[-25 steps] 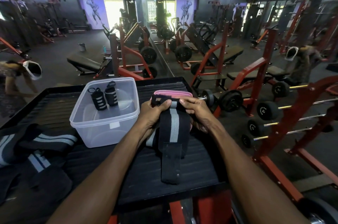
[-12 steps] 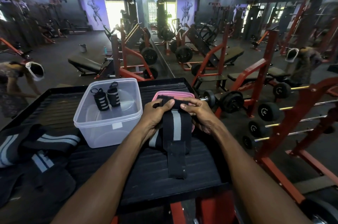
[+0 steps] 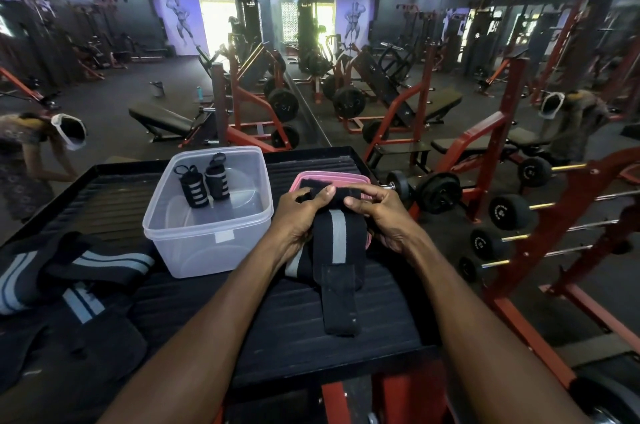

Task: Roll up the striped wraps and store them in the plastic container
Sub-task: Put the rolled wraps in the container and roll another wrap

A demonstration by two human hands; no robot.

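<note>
On the black ribbed worktop (image 3: 214, 313) stands a clear plastic container (image 3: 207, 212), open at the top, and everything else is placed from it. Inside it, toward its far left part, two rolled striped wraps (image 3: 204, 183) stand upright side by side, touching or nearly so. Just to the right of the container, both hands are closed on a black wrap with a grey stripe (image 3: 337, 240): the left hand (image 3: 299, 216) grips its left edge with the thumb laid over the top, and the right hand (image 3: 382, 216) pinches its upper right edge with fingers curled. The gripped upper part is bunched into a thick fold, while the plain black tail hangs down toward the near edge of the worktop and lies flat on it. Behind the hands, also right of the container, a pink lid (image 3: 304, 178) shows partly beneath the wrap. Well to the left of the container, near the worktop's left edge, more unrolled striped wraps (image 3: 86, 268) lie in a loose heap.
</note>
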